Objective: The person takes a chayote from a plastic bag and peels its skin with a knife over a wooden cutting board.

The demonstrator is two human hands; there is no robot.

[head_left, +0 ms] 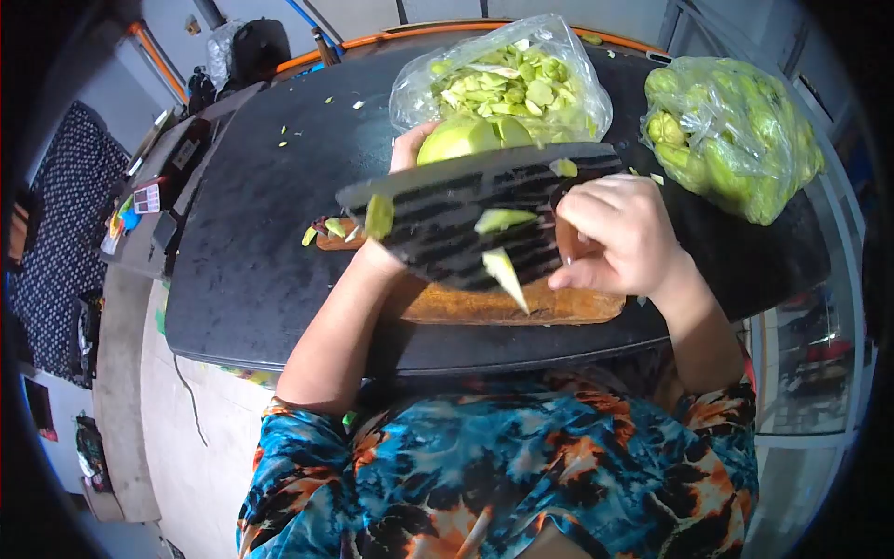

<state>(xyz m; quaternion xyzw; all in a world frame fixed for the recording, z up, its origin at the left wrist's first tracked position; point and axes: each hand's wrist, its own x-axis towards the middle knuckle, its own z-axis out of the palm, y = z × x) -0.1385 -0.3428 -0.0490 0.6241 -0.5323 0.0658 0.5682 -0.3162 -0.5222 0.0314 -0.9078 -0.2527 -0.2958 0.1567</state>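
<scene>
Plastic bag (592,91) of green pieces (521,86), second bag (803,154) of green vegetables (726,166), knife (436,210)

White-patterned dark cloth (63,233) far left, orange bar (161,63) behind, glass-panelled case (806,368) at right

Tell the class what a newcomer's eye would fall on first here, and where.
Probably the big dark knife in the right hand, across the middle, with green slices against its blade. Just behind it, a green vegetable shows beside the partly hidden left hand. Farther back sits a clear bag of cut pieces.
</scene>
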